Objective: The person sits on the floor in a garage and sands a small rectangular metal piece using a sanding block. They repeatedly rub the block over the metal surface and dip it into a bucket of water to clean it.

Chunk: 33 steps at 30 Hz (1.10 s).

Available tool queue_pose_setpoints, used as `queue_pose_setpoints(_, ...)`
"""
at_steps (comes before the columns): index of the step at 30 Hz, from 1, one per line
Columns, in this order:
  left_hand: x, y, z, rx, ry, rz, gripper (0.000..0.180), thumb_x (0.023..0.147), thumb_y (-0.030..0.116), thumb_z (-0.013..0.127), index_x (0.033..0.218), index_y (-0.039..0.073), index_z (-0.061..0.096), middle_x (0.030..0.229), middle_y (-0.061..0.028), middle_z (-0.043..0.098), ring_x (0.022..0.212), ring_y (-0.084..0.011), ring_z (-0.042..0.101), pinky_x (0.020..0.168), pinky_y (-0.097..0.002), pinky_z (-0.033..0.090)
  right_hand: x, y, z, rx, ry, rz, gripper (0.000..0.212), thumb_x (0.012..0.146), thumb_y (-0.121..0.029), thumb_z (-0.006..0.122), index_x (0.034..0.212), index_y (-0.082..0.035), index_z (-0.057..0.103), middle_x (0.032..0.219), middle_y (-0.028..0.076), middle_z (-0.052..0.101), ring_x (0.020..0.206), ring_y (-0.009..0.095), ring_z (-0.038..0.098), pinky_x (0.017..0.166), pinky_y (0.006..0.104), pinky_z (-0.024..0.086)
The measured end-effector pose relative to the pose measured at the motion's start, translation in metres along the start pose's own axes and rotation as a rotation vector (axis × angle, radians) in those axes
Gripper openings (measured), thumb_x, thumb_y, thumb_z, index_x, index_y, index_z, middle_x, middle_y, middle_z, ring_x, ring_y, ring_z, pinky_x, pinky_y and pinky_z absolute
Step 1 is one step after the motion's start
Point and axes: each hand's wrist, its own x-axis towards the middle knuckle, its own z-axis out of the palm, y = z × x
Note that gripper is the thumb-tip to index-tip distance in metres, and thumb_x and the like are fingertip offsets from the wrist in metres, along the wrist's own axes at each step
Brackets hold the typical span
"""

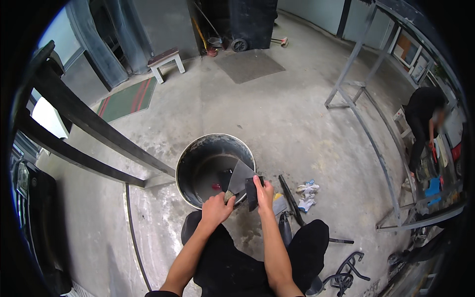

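In my left hand [216, 210] is the short handle of a scraper with a wide grey blade [241, 176]. The blade flares away from me over the near right rim of a round metal tub [184, 163]. My right hand [265, 194] grips a flat black block [252, 194] at the blade's right side; whether they touch I cannot tell. Inside the tub, a small red thing [216, 186] and a dark object [226, 176] show beside the blade. Both hands are closed and sit above my knees, by the tub's near edge.
White gloves [308, 194], a black bar [291, 198] and dark metal parts [344, 277] lie to the right. A metal frame [366, 126] stands farther right, with a person [423, 119] bending behind it. Dark beams [94, 126] slant in from the left; a low stool [166, 60] stands beyond.
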Motion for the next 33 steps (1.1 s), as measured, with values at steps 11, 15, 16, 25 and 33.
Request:
queue_pose_setpoints(11,-0.001,-0.003,0.000,0.007,-0.013,0.041,0.048,0.092,0.048,0.057,0.091,0.000,0.061,0.081,-0.0292,0.065,0.081,-0.0474,0.064,0.074,-0.0559,0.050,0.001,0.009,0.003,-0.267,0.124,-0.515,0.032,0.089,-0.025,0.075,0.091,0.000,0.055,0.076,0.008,0.056,0.070,0.012,0.049,0.066,0.0326,0.045)
queue_pose_setpoints(15,-0.001,0.000,0.002,0.005,-0.002,0.033,0.048,0.093,0.047,0.057,0.088,0.000,0.059,0.079,-0.0283,0.065,0.080,-0.0472,0.064,0.072,-0.0561,0.050,0.012,0.008,0.000,-0.088,0.115,-0.287,0.038,0.090,-0.027,0.075,0.086,0.001,0.051,0.076,0.000,0.050,0.075,0.010,0.045,0.068,0.0281,0.043)
queue_pose_setpoints(16,-0.001,0.001,0.003,0.004,0.002,0.039,0.048,0.093,0.047,0.057,0.088,0.000,0.059,0.079,-0.0281,0.065,0.080,-0.0471,0.064,0.072,-0.0560,0.050,0.015,0.012,0.000,-0.078,0.153,-0.301,0.038,0.089,-0.027,0.076,0.086,0.001,0.051,0.076,0.002,0.052,0.076,0.011,0.046,0.070,0.0291,0.044)
queue_pose_setpoints(25,-0.001,0.001,0.004,0.009,0.032,0.071,0.047,0.094,0.045,0.056,0.084,-0.001,0.057,0.074,-0.0283,0.065,0.074,-0.0487,0.064,0.068,-0.0564,0.051,0.020,0.010,0.012,-0.198,0.256,-0.379,0.040,0.085,-0.029,0.078,0.084,0.005,0.057,0.077,0.010,0.061,0.075,0.018,0.055,0.075,0.0360,0.047)
queue_pose_setpoints(33,0.003,-0.001,0.004,0.018,0.039,0.088,0.049,0.094,0.046,0.056,0.086,-0.002,0.058,0.075,-0.0287,0.065,0.076,-0.0475,0.065,0.069,-0.0559,0.052,0.036,0.014,0.011,-0.147,0.216,-0.344,0.045,0.084,-0.034,0.079,0.083,0.006,0.059,0.077,0.010,0.061,0.073,0.017,0.053,0.070,0.0339,0.047)
